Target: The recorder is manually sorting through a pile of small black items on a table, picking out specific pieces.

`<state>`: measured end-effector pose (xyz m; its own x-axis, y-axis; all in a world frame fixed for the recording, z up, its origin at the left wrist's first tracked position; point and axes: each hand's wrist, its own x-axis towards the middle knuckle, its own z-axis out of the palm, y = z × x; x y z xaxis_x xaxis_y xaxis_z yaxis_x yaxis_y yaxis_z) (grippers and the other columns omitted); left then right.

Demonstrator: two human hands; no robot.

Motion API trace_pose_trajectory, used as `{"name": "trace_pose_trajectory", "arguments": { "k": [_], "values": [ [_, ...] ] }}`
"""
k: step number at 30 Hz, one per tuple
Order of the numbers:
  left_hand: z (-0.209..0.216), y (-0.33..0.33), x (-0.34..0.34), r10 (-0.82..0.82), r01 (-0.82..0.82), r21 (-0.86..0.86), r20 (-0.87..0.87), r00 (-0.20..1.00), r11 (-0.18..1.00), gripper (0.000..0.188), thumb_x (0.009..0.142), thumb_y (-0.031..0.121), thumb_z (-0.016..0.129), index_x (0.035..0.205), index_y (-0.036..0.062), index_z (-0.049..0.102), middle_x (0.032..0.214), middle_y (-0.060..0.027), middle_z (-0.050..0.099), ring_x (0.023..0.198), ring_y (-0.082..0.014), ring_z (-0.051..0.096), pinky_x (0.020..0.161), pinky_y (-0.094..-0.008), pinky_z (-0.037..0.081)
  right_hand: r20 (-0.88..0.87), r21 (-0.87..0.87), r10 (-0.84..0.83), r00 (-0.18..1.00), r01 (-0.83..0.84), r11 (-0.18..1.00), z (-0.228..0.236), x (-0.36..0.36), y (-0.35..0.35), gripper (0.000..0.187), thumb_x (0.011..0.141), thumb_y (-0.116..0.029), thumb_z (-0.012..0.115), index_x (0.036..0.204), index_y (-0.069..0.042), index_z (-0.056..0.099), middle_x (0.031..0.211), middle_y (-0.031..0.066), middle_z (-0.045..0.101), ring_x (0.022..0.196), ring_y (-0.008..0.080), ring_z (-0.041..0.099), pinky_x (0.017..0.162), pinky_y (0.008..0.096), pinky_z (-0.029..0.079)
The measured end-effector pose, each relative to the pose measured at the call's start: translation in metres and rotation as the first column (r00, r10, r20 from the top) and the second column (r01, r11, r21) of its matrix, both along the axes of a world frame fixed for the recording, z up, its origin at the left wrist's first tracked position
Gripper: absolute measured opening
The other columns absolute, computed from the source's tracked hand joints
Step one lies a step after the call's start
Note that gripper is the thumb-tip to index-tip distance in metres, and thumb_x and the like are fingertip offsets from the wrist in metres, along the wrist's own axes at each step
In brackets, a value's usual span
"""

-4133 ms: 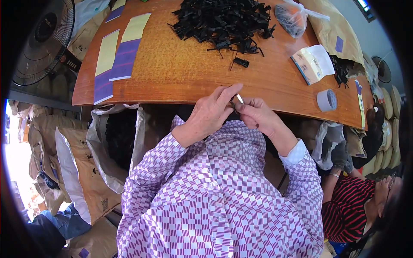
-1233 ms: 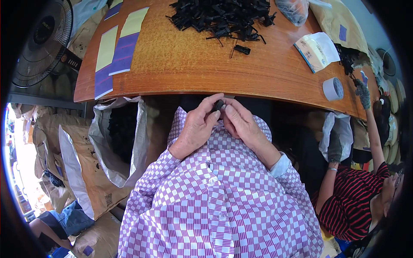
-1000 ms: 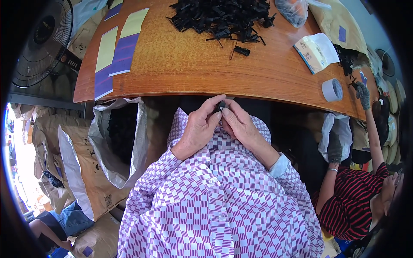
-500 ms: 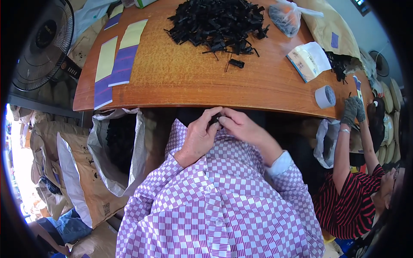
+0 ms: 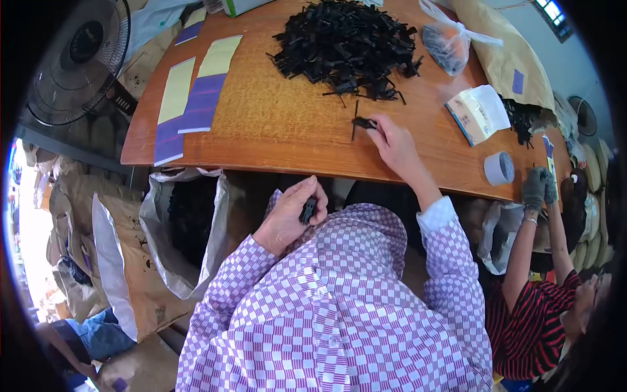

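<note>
Below the table's front edge, my left hand [image 5: 292, 210] is closed around a small black plastic part [image 5: 308, 211], whose end shows between thumb and fingers. Over the tabletop my right hand [image 5: 396, 149] has thumb and forefinger closed on another small black part [image 5: 363, 123]. A thin black strip [image 5: 356, 112] lies across or is joined to that part; I cannot tell which. Just beyond my right hand is a heaped pile of black plastic parts [image 5: 346, 49], with thin strips sticking out of it.
The brown wooden table [image 5: 281, 140] carries yellow-and-purple paper strips [image 5: 202, 98], a knotted plastic bag [image 5: 447, 49], an opened carton [image 5: 471, 117] and a tape roll [image 5: 498, 168]. An open white sack [image 5: 219, 225] stands below left. At right works a person with gloved hands [image 5: 537, 186].
My hands have come apart. The right one has reached forward onto the table and taken hold of the black part lying before the pile; the left stays low with a part in it.
</note>
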<state>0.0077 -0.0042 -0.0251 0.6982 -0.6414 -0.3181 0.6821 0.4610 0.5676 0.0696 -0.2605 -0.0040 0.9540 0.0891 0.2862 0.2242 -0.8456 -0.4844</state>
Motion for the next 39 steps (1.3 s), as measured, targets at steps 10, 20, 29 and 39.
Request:
{"name": "trace_pose_trajectory", "arguments": {
  "k": [10, 20, 29, 39],
  "values": [
    [0.017, -0.002, 0.002, -0.190, 0.218, -0.166, 0.168, 0.967, 0.962, 0.054, 0.092, 0.040, 0.052, 0.132, 0.0045, 0.043, 0.094, -0.0131, 0.060, 0.049, -0.0062, 0.039, 0.043, -0.0163, 0.030, -0.084, 0.445, 0.538, 0.839, -0.452, 0.773, 0.030, -0.075, 0.047, 0.036, 0.083, -0.004, 0.059, 0.118, -0.011, 0.056, 0.100, 0.0099, 0.066, 0.086, 0.0276, 0.066, 0.071, 0.0322, 0.053],
    [0.010, -0.006, -0.007, -0.186, 0.176, -0.273, -0.012, 0.982, 0.946, 0.044, 0.089, 0.029, 0.061, 0.126, 0.0120, 0.044, 0.092, -0.0105, 0.059, 0.053, -0.0064, 0.043, 0.044, -0.0164, 0.033, -0.045, 0.518, 0.521, 0.852, -0.426, 0.742, 0.021, -0.087, 0.054, 0.041, 0.084, 0.001, 0.056, 0.124, -0.007, 0.051, 0.093, 0.0095, 0.066, 0.074, 0.0206, 0.066, 0.069, 0.0286, 0.052],
    [0.031, -0.014, -0.012, -0.091, -0.027, 0.316, 0.355, 0.930, 0.948, 0.037, 0.088, 0.006, 0.059, 0.122, 0.0119, 0.044, 0.086, -0.0041, 0.057, 0.064, -0.0062, 0.051, 0.053, -0.0168, 0.037, -0.211, 0.670, 0.292, 0.933, -0.079, 0.738, 0.021, -0.111, 0.071, 0.020, 0.097, -0.019, 0.047, 0.108, -0.002, 0.048, 0.072, 0.0033, 0.054, 0.065, 0.0085, 0.050, 0.059, 0.0229, 0.041],
    [0.013, -0.020, -0.014, -0.180, -0.395, 0.471, 0.792, 0.583, 0.789, 0.032, 0.082, -0.006, 0.058, 0.105, 0.0065, 0.041, 0.079, -0.0019, 0.048, 0.069, -0.0086, 0.049, 0.060, -0.0230, 0.042, -0.244, 0.638, 0.230, 0.942, -0.022, 0.769, 0.014, -0.114, 0.087, 0.016, 0.096, -0.014, 0.046, 0.101, 0.000, 0.051, 0.073, 0.0196, 0.057, 0.063, 0.0286, 0.059, 0.057, 0.0342, 0.044]
  ]
}}
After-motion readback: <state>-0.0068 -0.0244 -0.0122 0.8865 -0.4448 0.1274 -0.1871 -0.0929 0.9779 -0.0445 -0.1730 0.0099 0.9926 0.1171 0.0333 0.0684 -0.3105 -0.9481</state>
